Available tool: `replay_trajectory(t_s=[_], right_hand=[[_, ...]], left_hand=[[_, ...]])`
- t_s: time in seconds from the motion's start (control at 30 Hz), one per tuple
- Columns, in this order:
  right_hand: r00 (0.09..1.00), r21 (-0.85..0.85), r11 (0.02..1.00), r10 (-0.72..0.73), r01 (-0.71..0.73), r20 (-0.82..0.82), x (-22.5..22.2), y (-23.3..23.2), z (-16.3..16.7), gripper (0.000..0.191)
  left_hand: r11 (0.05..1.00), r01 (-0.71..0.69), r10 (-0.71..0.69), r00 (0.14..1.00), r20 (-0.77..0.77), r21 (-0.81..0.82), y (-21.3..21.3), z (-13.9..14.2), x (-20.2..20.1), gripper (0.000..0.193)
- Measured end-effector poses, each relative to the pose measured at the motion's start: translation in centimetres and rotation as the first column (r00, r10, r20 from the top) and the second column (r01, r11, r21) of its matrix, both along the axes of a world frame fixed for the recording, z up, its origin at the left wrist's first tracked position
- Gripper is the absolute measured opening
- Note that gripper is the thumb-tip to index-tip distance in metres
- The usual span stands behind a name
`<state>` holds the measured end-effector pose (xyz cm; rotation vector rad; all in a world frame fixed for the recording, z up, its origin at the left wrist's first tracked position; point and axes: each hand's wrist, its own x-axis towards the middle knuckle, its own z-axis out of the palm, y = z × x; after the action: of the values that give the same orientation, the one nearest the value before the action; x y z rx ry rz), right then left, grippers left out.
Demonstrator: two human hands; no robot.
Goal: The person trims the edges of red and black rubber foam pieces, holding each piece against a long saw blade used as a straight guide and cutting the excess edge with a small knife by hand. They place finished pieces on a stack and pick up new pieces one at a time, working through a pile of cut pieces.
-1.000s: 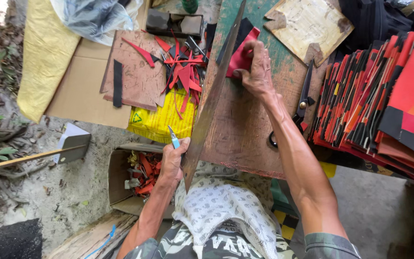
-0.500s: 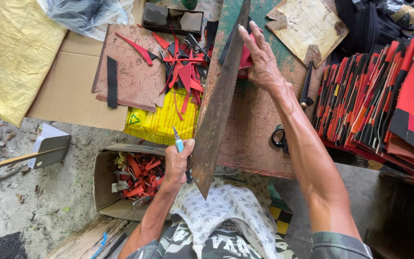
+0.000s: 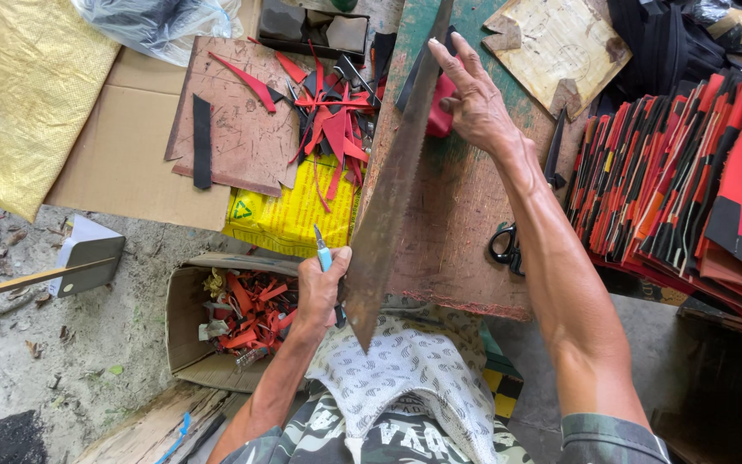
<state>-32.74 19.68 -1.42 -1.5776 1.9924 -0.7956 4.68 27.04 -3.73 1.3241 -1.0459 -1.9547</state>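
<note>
Fingers of the left hand (image 3: 319, 288) curl shut around a small blue-handled craft knife (image 3: 323, 253) while the same hand steadies the near end of a long, rusty brown metal strip (image 3: 392, 185) that tapers to a point. The right hand (image 3: 474, 99) lies open, fingers spread, pressing the far end of that strip and a piece of red material (image 3: 440, 116) down on a worn plank worktop with flaking green and red paint (image 3: 465, 215).

The strip runs diagonally along the worktop's left edge, its pointed tip overhanging the patterned white cloth (image 3: 405, 378) on the person's lap. Black-handled scissors (image 3: 505, 247) lie on the worktop just right of the forearm, leaving bare board between them and the strip.

A dense stack of red and black sheets (image 3: 689, 180) crowds the right side. To the left sit red offcuts (image 3: 328, 120) on a brown cardboard sheet (image 3: 234, 129), a yellow plastic bag (image 3: 289, 215) and an open cardboard box of scraps (image 3: 234, 314) on the ground.
</note>
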Motion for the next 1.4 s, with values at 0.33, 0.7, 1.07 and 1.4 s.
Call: replay_trajectory(t_s=[0.33, 0.7, 1.07, 1.4], right_hand=[[0.999, 0.068, 0.998, -0.009, 0.012, -0.049, -0.5, -0.2, -1.1, 0.055], [0.991, 0.098, 0.994, -0.027, 0.040, -0.133, 1.0, -0.1, -0.8, 0.102], [0.997, 0.119, 0.993, -0.006, 0.014, -0.071, 0.3, 0.3, -1.0, 0.094], [0.987, 0.081, 0.997, -0.027, 0.014, 0.156, -1.9, 0.2, 0.1, 0.086]], left_hand=[[0.877, 0.393, -0.225, 0.844, 0.486, -0.276, 0.1, 3.8, -2.5, 0.030], [0.876, 0.474, -0.382, 0.793, 0.474, -0.087, -0.8, 5.9, -3.3, 0.031], [0.895, 0.441, -0.368, 0.812, 0.454, -0.064, -0.7, 3.6, -2.6, 0.038], [0.902, 0.427, -0.352, 0.816, 0.459, -0.068, -0.8, 3.0, -2.1, 0.041]])
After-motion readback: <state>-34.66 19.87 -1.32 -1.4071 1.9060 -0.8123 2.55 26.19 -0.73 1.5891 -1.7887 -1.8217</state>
